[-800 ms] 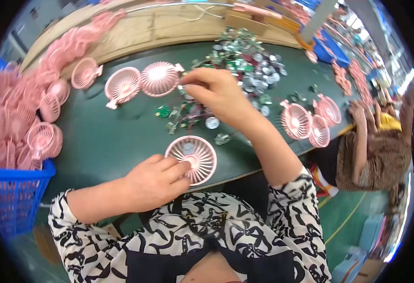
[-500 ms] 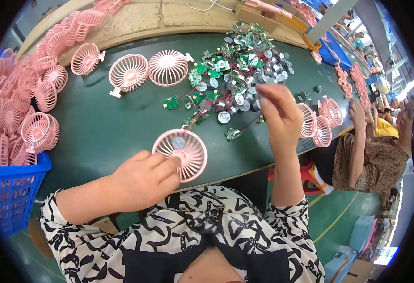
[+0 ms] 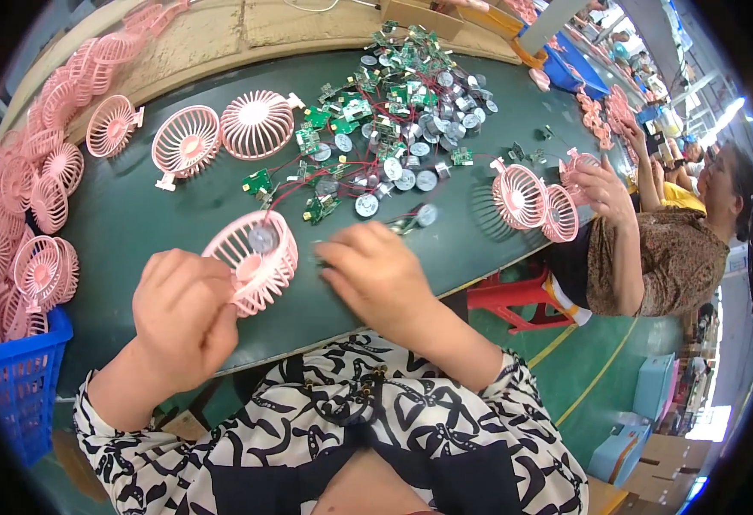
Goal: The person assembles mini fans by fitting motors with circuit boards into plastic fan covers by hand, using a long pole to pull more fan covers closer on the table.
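Cage (image 3: pixel 267 279), pink, slatted, bowl-shaped, is held tilted over the near part of the desk (image 3: pixel 127 227), left of centre. It is grasped at its near-left side by the left hand (image 3: pixel 186 313), fingers bent around; fingertips are partly hidden. Whether the cage's lower edge is touching the desk cannot be told. Inside the cage, near the far rim, a grey round motor (image 3: pixel 263 238) is seen, a red wire (image 3: pixel 280 196) being led from it toward the pile.

Right hand (image 3: pixel 381 275) is released: fingers half curled, tips blurred, placed just right of the cage and apart from it. A loose motor (image 3: pixel 427 215) is lying just beyond that hand. Farther back, green circuit boards (image 3: pixel 355 110) and silver motors (image 3: pixel 393 168) are heaped together, tangled with red wires.

At far left, paired cages (image 3: pixel 186 142) are set side by side, one hollow side up, one dome up; a lone cage (image 3: pixel 112 126) is placed farther left. At right, clustered cages (image 3: pixel 520 196) are grouped near a co-worker's hand (image 3: pixel 604 184); contact cannot be told. Blue basket (image 3: pixel 24 378) is seen at the left edge, heaped cages (image 3: pixel 7 215) piled above it. Red stool (image 3: pixel 514 302) is partly visible beside the desk.
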Available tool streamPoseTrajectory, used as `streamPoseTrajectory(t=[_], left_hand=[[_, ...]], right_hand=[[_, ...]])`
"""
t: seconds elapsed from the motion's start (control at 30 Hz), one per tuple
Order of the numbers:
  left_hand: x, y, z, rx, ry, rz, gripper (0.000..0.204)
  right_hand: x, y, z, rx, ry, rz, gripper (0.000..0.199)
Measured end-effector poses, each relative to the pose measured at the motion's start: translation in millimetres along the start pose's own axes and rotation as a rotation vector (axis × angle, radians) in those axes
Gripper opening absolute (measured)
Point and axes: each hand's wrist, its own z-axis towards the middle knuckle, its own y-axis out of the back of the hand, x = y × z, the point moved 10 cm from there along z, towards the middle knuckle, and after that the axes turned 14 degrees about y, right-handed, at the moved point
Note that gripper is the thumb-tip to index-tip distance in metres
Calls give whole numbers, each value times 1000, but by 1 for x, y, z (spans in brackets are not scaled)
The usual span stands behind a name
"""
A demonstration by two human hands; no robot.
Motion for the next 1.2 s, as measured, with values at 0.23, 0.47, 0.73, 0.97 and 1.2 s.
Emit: streamPoseTrajectory(t=[0.23,0.47,0.73,0.97,1.2], left_hand=[[124,-23,-25,-186,992,-1421,14],[37,-4,-19,-14,84,-181,6],[-43,-55,-35,294,-390,-69,14],[-46,-63,-39,292,-394,-40,16],[-35,-66,-37,296,-315,-19,12]], right_hand=[[20,12,-1,-148,168,84,32],[-18,76,-56,-334,-140,-179,31],[-37,72,-47,-79,-141,-456,23],[-51,79,-39,-266,-184,-156,7],[-42,58,-23,-154,-178,-171,7]])
